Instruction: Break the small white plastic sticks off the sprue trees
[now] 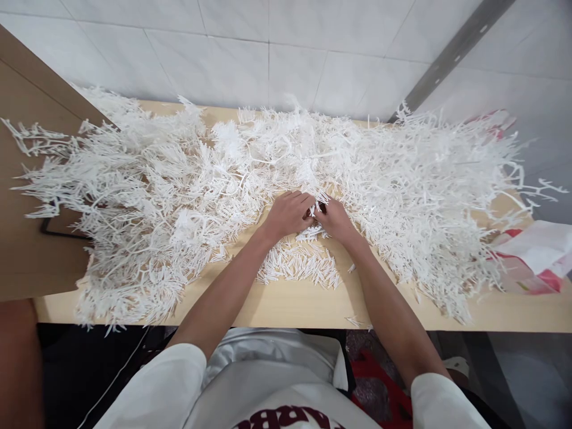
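Observation:
My left hand (292,213) and my right hand (334,218) meet at the middle of the table, fingers curled in and almost touching. Between them is a small white branched plastic piece (314,210), with thin prongs poking out above the fingertips. Both hands look closed on it, though the fingers hide most of it. Just below my hands lies a low pile of short loose white sticks (299,265). A large tangled heap of white branched plastic pieces (179,173) curves around my hands on the left, back and right.
The wooden table (286,307) runs along a tiled wall (308,65). A cardboard box (40,196) stands at the left end. A white and red plastic bag (534,256) sits at the right. A grey metal post (451,56) leans across the back right.

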The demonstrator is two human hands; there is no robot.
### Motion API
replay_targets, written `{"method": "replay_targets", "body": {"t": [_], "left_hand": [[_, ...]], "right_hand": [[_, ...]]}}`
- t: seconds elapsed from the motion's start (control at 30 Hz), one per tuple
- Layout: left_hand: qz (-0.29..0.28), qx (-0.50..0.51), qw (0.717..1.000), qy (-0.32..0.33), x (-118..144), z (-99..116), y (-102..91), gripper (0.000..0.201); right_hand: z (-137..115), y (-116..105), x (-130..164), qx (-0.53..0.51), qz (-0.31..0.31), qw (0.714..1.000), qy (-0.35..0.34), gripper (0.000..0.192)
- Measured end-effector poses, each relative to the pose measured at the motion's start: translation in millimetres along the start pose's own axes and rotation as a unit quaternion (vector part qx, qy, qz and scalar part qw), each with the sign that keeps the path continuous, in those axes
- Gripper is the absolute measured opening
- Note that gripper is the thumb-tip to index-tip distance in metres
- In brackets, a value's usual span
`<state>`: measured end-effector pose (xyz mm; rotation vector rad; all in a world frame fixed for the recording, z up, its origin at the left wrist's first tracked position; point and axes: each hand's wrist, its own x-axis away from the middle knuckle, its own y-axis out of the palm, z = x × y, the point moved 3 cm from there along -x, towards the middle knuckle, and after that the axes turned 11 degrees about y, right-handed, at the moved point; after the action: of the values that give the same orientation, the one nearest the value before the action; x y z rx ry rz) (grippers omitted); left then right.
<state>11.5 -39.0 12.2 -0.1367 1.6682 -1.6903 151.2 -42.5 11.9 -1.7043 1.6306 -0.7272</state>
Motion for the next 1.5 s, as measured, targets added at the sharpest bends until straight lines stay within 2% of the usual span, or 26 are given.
{"method": "replay_targets", "body": {"t": [0.1, 0.23, 0.3, 0.4, 0.5, 0.6, 0.9, 1.07, 1.2, 1.27, 1.33, 1.4, 1.47, 1.5], "left_hand": [[0.013, 0.022, 1.0, -0.009, -0.4, -2.0, -3.1, 0.011], [0.072, 0.104, 0.987, -0.095, -0.4, -11.9, -9.6, 0.005], [0.103, 0.167, 0.971, -0.135, 0.2, -17.1, -10.6, 0.011], [0.132, 0.253, 0.946, -0.155, 0.6, -21.8, -8.4, 0.023], [0.154, 0.291, 0.929, -0.169, 1.3, -24.8, -5.8, 0.03], [0.155, 0.303, 0.923, -0.181, 1.9, -26.4, -4.4, 0.033], [0.127, 0.322, 0.928, -0.137, -0.9, -21.2, -9.7, 0.024], [0.119, 0.3, 0.931, -0.171, -0.5, -23.8, -5.5, 0.028], [0.162, 0.282, 0.912, -0.251, 3.6, -32.0, -4.5, 0.024], [0.164, 0.26, 0.918, -0.249, 3.8, -32.6, -5.1, 0.024], [0.138, 0.237, 0.938, -0.211, 2.2, -30.3, -4.5, 0.023], [0.122, 0.216, 0.951, -0.185, 1.4, -28.7, -3.2, 0.018], [0.124, 0.199, 0.955, -0.18, 1.7, -28.8, -2.0, 0.011], [0.125, 0.193, 0.957, -0.179, 2.0, -29.0, -1.4, 0.013]], "right_hand": [[0.6, -0.6, 1.3, -0.026, 0.012, 1.0, 0.003, 0.015], [0.2, -0.6, 2.5, -0.082, 0.033, 0.996, 0.007, 0.011], [0.0, -1.4, 2.9, -0.122, 0.065, 0.99, 0.005, 0.016], [-1.3, -2.7, 4.5, -0.15, 0.109, 0.983, -0.009, 0.028], [-4.8, -0.7, 6.4, -0.119, 0.082, 0.988, -0.044, 0.033], [-5.4, 1.1, 7.3, -0.082, 0.065, 0.993, -0.053, 0.032], [-6.2, 2.8, 7.8, 0.001, 0.097, 0.99, -0.099, 0.013], [-12.5, 4.2, 12.0, -0.021, 0.095, 0.988, -0.118, 0.012], [-23.6, 5.5, 21.0, -0.042, 0.087, 0.983, -0.154, 0.011], [-27.8, 6.1, 24.8, -0.054, 0.11, 0.979, -0.161, 0.011], [-27.1, 6.4, 25.0, -0.08, 0.137, 0.979, -0.125, 0.011], [-21.6, 5.9, 22.2, -0.133, 0.155, 0.978, -0.051, 0.013], [-14.9, 4.2, 19.1, -0.202, 0.17, 0.964, 0.014, 0.017], [-12.5, 3.2, 18.0, -0.233, 0.176, 0.956, 0.032, 0.018]]}}
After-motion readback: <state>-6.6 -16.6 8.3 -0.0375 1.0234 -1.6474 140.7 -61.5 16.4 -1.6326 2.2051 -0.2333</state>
